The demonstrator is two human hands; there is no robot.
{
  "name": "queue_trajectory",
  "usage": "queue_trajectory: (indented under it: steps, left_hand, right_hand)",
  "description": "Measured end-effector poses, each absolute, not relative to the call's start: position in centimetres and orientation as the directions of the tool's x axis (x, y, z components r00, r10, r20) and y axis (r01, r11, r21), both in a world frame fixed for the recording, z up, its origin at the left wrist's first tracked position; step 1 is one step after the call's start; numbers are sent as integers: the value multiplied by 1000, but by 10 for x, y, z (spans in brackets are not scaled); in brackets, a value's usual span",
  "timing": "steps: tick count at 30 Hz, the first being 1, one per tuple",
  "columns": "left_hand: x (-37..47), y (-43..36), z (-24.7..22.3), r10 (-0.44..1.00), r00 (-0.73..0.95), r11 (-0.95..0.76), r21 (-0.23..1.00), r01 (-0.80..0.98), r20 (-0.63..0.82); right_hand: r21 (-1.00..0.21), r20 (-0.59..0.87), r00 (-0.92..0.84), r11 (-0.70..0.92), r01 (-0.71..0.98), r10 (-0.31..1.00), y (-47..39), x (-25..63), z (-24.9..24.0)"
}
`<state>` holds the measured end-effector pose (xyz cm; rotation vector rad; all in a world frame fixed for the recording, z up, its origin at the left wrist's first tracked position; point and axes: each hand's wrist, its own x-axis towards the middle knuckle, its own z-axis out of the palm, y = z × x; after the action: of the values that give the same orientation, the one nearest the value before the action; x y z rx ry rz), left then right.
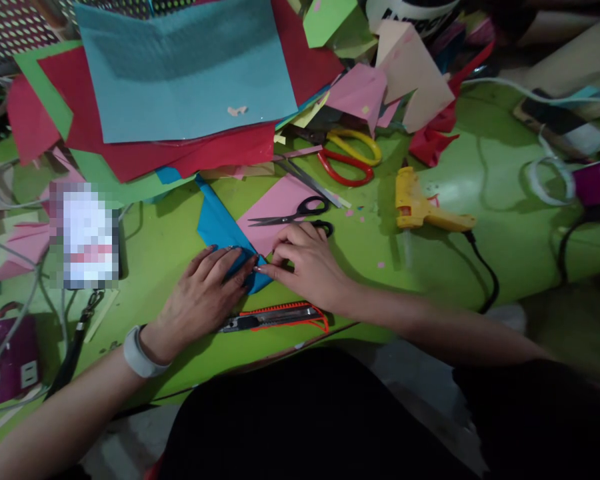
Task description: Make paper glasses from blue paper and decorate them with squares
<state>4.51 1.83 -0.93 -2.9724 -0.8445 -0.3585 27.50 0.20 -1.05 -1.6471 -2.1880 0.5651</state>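
Observation:
A folded piece of blue paper (221, 223) lies on the green table near its front edge. My left hand (205, 290), with a pale band on the wrist, presses flat on the lower part of the blue paper. My right hand (307, 263) pinches the paper's right corner between thumb and fingers, close to my left fingertips. Pink paper (275, 207) lies just behind, with black-handled scissors (290, 217) across it, touching or nearly touching my right knuckles. Below my hands is an orange and black cutter knife (275, 317).
Stacked coloured sheets (190, 73) fill the back. Red-and-yellow-handled scissors (347, 160) and a yellow glue gun (425, 203) with a black cord lie to the right. A phone (91, 233) and cables are at the left. Paper scraps (360, 97) lie at the back right.

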Motion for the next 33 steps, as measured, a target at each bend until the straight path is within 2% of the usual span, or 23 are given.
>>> queue_trajectory:
  steps: [15,26,33]
  left_hand:
    - [47,18,-8,501,828,-858,21,513,254]
    - [47,18,-5,488,846,-867,7,498,215]
    - [46,21,-13,430,880,-902,59,428,202]
  right_hand:
    - [-492,63,-270,266,829,961,2,276,-14]
    - [-499,51,-277,265,825,959,3,276,-12]
    - [-490,50,-283,271,828,958,3,276,-12]
